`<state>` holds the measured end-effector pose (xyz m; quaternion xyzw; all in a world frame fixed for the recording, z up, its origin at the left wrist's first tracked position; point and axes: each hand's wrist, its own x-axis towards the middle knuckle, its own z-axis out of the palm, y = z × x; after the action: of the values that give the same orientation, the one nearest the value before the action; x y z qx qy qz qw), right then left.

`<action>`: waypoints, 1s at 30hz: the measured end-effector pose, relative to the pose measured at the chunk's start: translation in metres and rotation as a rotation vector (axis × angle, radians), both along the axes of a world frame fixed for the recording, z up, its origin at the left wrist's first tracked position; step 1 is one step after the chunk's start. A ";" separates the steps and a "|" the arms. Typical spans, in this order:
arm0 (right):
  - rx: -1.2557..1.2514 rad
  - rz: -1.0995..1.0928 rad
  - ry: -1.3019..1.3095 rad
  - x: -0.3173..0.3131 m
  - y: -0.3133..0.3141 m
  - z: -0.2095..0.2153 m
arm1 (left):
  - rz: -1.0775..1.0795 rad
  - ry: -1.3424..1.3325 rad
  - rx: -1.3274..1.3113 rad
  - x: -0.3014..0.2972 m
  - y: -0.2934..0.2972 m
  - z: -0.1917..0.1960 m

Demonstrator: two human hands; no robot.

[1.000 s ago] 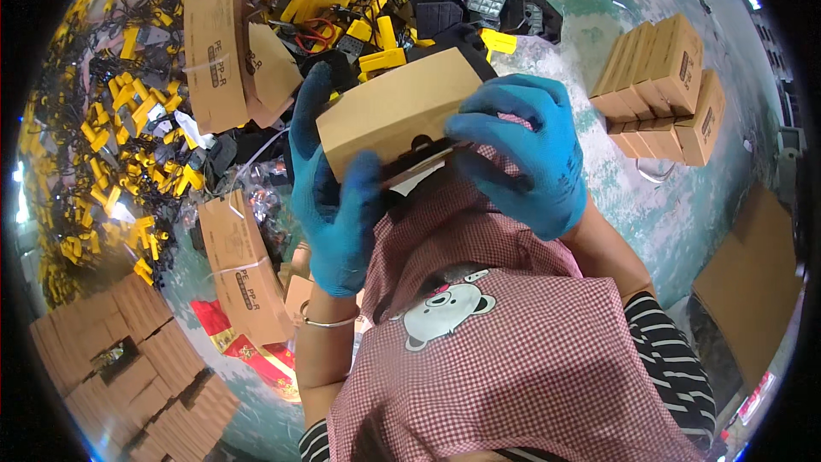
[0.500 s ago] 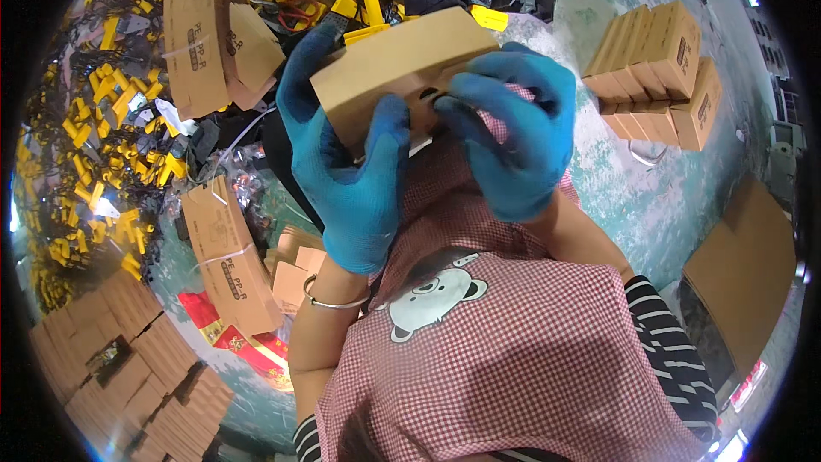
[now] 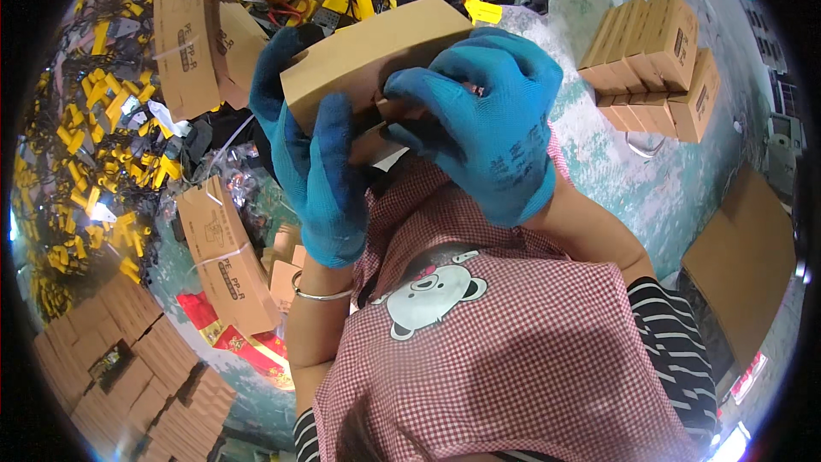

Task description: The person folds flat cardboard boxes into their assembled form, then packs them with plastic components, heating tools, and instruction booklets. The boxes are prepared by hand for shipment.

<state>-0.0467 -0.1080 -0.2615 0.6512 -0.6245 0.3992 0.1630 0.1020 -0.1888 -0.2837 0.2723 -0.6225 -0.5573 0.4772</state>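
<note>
A brown cardboard box (image 3: 376,47) is held up in front of my chest, tilted, its long smooth side facing up. My left hand (image 3: 321,171), in a blue knit glove with darker fingertips, grips the box's left end, thumb on the near side and fingers behind. My right hand (image 3: 492,120), gloved alike, is at the near right side of the box, with thumb and fingers pinched on a cardboard flap. The flap and the box's open side are mostly hidden by the fingers.
Yellow-handled tools with black cords (image 3: 103,120) lie heaped at the left. Flat cardboard bundles (image 3: 184,43) stand beside them, another strapped bundle (image 3: 227,257) nearer. Packed boxes (image 3: 137,368) fill the lower left. Stacked closed boxes (image 3: 641,43) and a large cardboard sheet (image 3: 744,257) are at right.
Both hands and the box have shifted slightly left. My right hand has turned, its back now showing more, and its fingers have moved inward along the near side of the box.
</note>
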 end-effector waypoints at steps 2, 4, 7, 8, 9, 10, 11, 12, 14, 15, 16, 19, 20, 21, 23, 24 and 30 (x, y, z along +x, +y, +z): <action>0.061 -0.028 0.033 0.001 0.002 0.005 | -0.024 0.041 0.035 0.004 0.002 -0.002; 0.108 -0.012 0.042 -0.003 0.004 0.010 | -0.052 -0.074 -0.074 0.011 0.003 -0.001; 0.167 0.063 0.045 -0.009 0.005 0.022 | -0.034 -0.335 -0.376 0.025 -0.002 0.009; 0.180 0.117 0.042 -0.010 0.005 0.024 | 0.004 -0.477 -0.568 0.029 -0.003 0.012; 0.180 0.122 0.045 -0.011 0.002 0.023 | 0.035 -0.349 -0.487 0.033 0.002 0.002; 0.168 0.209 0.029 -0.013 -0.002 0.022 | 0.041 -0.346 -0.485 0.035 0.007 -0.005; 0.155 0.301 0.010 -0.014 -0.004 0.023 | 0.109 -0.223 -0.330 0.035 0.015 -0.008; 0.157 0.316 0.011 -0.014 -0.006 0.023 | 0.179 -0.100 -0.173 0.036 0.023 -0.010; 0.208 0.167 -0.065 -0.016 -0.005 0.027 | 0.283 0.009 0.197 0.040 0.034 -0.004; 0.207 0.189 -0.094 -0.018 -0.007 0.025 | 0.251 -0.051 0.076 0.042 0.033 -0.004; 0.212 0.194 -0.088 -0.017 -0.005 0.023 | 0.218 -0.111 -0.044 0.045 0.032 -0.004; 0.339 0.221 -0.180 -0.010 0.003 0.028 | 0.304 -0.207 -0.135 0.048 0.027 0.001; 0.340 0.219 -0.174 -0.010 0.005 0.030 | 0.301 -0.256 -0.211 0.047 0.024 0.004; 0.347 0.187 -0.166 -0.010 0.007 0.031 | 0.314 -0.195 -0.223 0.041 0.025 0.006; 0.354 0.147 -0.156 -0.012 0.012 0.031 | 0.261 -0.212 -0.209 0.044 0.025 0.002; 0.357 0.181 -0.166 -0.014 0.014 0.031 | 0.211 -0.234 -0.198 0.045 0.025 -0.001; 0.214 -0.074 -0.696 -0.018 0.035 0.014 | 0.278 -0.229 -0.413 0.054 0.012 -0.012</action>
<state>-0.0646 -0.0735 -0.2475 0.4668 -0.7038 0.5232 -0.1140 0.1558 -0.1772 -0.2961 0.3133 -0.7295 -0.3130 0.5211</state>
